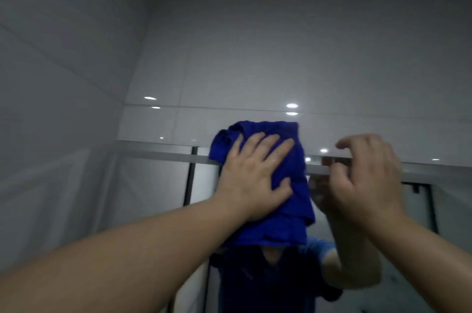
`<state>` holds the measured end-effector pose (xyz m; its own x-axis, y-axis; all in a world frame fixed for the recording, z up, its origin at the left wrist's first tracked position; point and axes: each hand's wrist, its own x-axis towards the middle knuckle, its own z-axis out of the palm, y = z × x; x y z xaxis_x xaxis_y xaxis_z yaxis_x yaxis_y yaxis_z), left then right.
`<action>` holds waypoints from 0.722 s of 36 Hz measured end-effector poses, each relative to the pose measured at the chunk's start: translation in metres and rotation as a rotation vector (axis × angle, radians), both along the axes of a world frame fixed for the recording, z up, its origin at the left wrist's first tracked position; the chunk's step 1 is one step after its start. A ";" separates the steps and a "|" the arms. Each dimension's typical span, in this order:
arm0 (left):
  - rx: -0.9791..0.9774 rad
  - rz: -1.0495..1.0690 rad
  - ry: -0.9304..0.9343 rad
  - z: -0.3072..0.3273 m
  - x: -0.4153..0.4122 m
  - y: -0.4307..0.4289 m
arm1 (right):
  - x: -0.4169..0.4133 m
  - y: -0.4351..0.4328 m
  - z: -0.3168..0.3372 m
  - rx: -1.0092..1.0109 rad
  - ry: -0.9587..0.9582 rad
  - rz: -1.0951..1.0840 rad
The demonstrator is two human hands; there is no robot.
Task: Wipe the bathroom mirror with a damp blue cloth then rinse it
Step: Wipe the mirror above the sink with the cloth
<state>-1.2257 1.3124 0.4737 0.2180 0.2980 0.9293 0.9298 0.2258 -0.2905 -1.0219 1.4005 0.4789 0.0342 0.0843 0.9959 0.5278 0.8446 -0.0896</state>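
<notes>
A crumpled blue cloth [286, 200] lies flat against the top of the bathroom mirror [158, 185], its upper part reaching over the mirror's top edge onto the wall tiles. My left hand [252, 172] presses on the cloth with fingers spread. My right hand [367, 174] hovers just right of the cloth near the mirror's top edge, fingers curled and holding nothing. The mirror reflects a person in a dark blue top and the raised right arm.
Glossy grey wall tiles [255, 70] rise above the mirror, with ceiling lights reflected in them. A tiled side wall [63, 82] closes in on the left. A black-framed glass partition [190, 177] shows in the reflection.
</notes>
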 end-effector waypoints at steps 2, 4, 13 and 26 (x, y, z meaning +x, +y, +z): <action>0.051 0.060 -0.062 0.001 -0.044 -0.022 | 0.004 0.014 0.006 -0.088 0.010 -0.091; 0.108 0.137 -0.142 -0.001 -0.094 -0.049 | 0.014 0.033 0.006 -0.126 -0.005 -0.191; 0.103 0.229 -0.252 0.018 -0.177 -0.108 | 0.026 0.089 0.003 -0.005 -0.047 -0.294; 0.323 0.147 -0.364 0.025 -0.175 -0.102 | 0.029 0.058 0.001 -0.011 -0.067 -0.190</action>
